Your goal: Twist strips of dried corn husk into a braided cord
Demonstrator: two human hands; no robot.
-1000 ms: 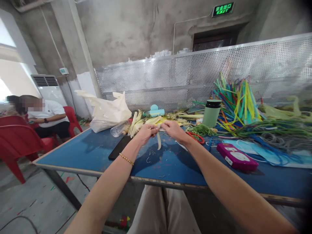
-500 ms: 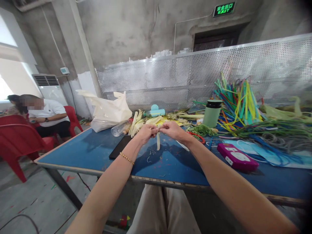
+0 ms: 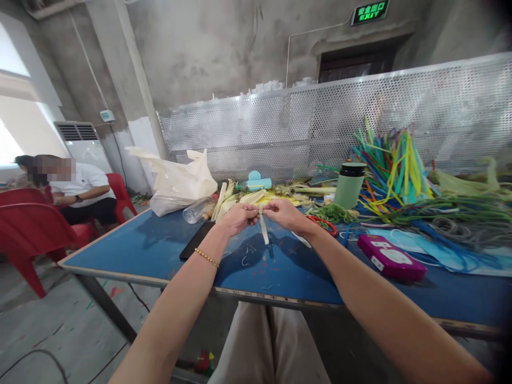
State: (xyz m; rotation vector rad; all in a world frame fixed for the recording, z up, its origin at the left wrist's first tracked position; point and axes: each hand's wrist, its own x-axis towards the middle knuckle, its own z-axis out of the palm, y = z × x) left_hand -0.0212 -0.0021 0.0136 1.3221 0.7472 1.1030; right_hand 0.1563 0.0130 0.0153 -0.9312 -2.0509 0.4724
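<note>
A pale, narrow strip of corn husk (image 3: 264,231) hangs down between my hands above the blue table (image 3: 160,261). My left hand (image 3: 241,217) pinches it near its upper end, wearing a gold bead bracelet at the wrist. Close on the other side, my right hand (image 3: 285,214) is closed on the same strip, fingertips almost meeting the left ones. More pale corn husks (image 3: 224,201) lie just behind the left hand. Small shreds (image 3: 248,255) are scattered on the table below. Red-handled scissors (image 3: 326,225), partly hidden, sit beside my right wrist.
A black tablet (image 3: 196,242) and a clear bottle (image 3: 196,210) lie at left, before a white plastic bag (image 3: 182,184). At right are a green tumbler (image 3: 350,185), a purple box (image 3: 392,257) and colourful strips (image 3: 400,165). A person (image 3: 86,184) sits far left.
The hanging strip has swung slightly right and its lower end now reaches a bit further out. Both hands stay pinched together in nearly the same place.
</note>
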